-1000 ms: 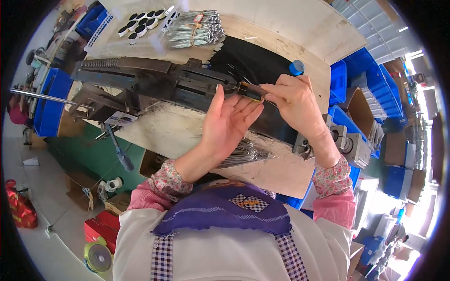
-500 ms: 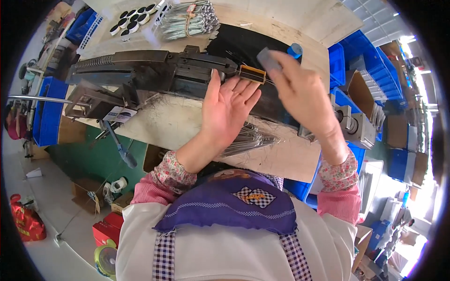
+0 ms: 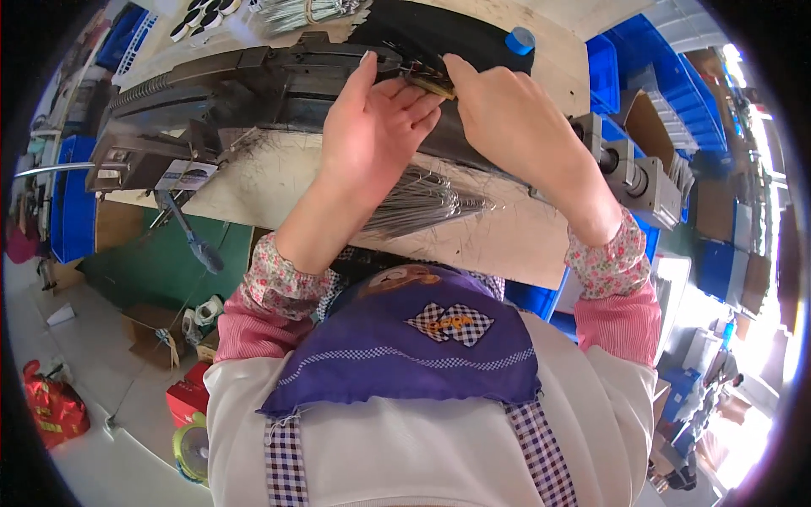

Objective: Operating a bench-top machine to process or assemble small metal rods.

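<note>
My left hand lies palm up with its fingers stretched out and thumb raised, in front of a long dark metal machine. Its fingertips reach under a small yellow-brown block at the machine's right end; whether they bear its weight I cannot tell. My right hand is closed, back upward, at the right end of that block. Whatever its fingers grip is hidden behind the hand. Between my wrists and the machine lies a bundle of thin metal wires on the wooden table.
Behind the hands lie a black cloth, a blue tape roll and another wire bundle. White rolls with black centres fill a clear bin. Metal clamp parts stand at the right, near blue bins. A blue-grey handle hangs at the left.
My right hand has come left and down to the yellow-brown block; the flat grey piece it held is now hidden. My left hand stays under the block. The whole view has shifted slightly.
</note>
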`<state>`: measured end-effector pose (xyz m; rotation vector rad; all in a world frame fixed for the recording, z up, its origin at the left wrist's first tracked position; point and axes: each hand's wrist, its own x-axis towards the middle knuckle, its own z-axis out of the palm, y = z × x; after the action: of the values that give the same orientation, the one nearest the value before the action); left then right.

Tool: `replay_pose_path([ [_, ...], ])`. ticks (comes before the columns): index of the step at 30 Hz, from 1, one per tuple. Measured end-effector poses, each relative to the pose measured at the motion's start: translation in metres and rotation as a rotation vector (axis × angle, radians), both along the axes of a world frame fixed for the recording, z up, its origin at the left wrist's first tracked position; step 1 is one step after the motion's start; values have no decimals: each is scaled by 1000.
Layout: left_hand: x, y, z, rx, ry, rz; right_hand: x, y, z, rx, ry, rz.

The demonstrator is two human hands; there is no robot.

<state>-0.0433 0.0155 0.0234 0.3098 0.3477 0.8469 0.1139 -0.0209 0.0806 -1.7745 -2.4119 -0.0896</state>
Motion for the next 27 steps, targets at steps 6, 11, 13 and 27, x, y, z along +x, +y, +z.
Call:
replay_pose_path([
  [6, 29, -26, -24, -40, 189, 127, 20, -67, -64, -213, 280, -25],
  [11, 19, -53, -37, 91, 270, 15, 14, -59, -116, -380, 296, -129],
  [13, -17, -67, -14, 181, 39, -121, 17, -56, -123, -361, 323, -95],
  [27, -355, -83, -81, 304, 2646, 620, 41, -99, -88, 74, 995, -369],
])
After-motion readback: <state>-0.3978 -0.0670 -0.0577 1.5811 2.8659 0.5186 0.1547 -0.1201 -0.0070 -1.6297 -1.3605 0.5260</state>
